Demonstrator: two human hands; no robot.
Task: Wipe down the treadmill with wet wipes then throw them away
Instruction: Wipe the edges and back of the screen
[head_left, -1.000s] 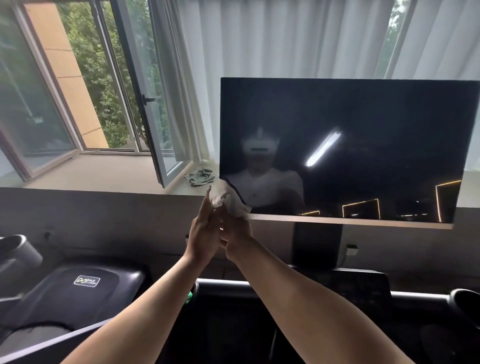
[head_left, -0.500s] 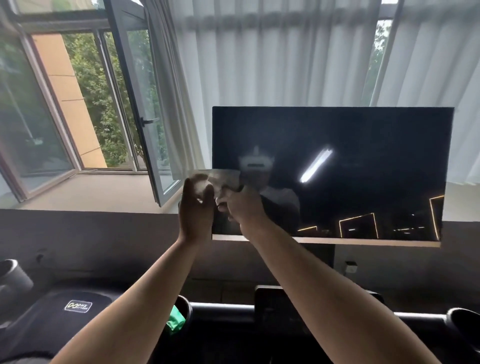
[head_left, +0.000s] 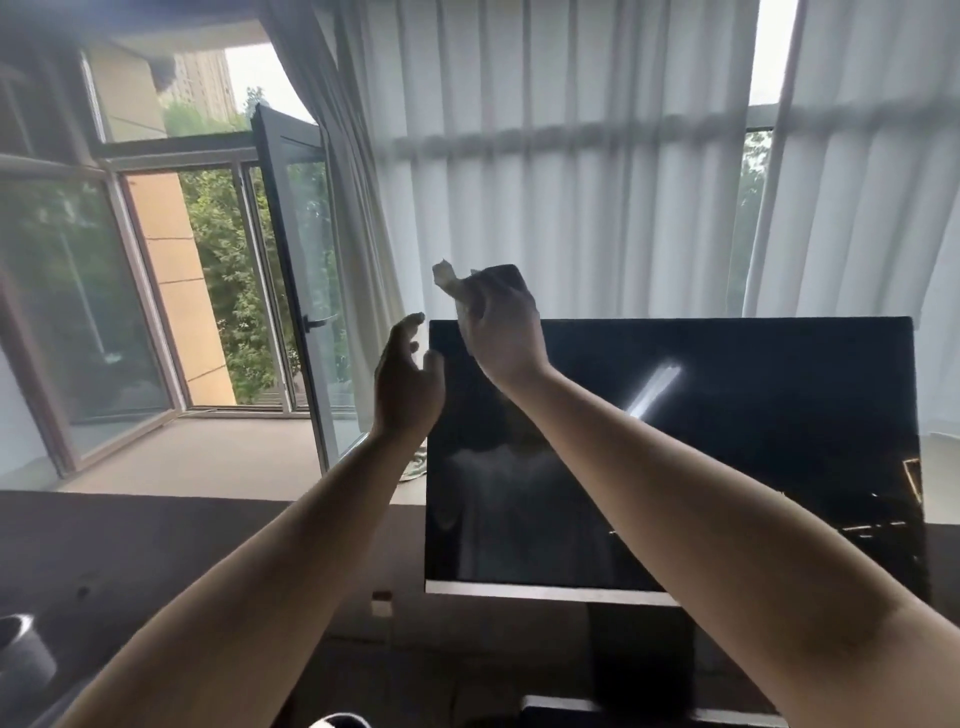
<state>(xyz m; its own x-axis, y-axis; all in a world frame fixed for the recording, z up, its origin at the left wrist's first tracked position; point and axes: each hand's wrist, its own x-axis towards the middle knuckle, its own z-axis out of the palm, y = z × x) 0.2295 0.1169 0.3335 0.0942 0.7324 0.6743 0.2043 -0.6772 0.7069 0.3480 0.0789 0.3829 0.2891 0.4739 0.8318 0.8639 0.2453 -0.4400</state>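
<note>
The screen is glossy black, mirror-smooth; above it hang matt white cloth curtains; the wipe looks limp, soft.

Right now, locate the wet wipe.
Head view, centre: the wet wipe is pinched in the right hand above the top-left corner of the dark screen, the left hand open beside it.

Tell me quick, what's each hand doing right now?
Left hand: open, holding nothing.
Right hand: gripping the wet wipe.
</note>
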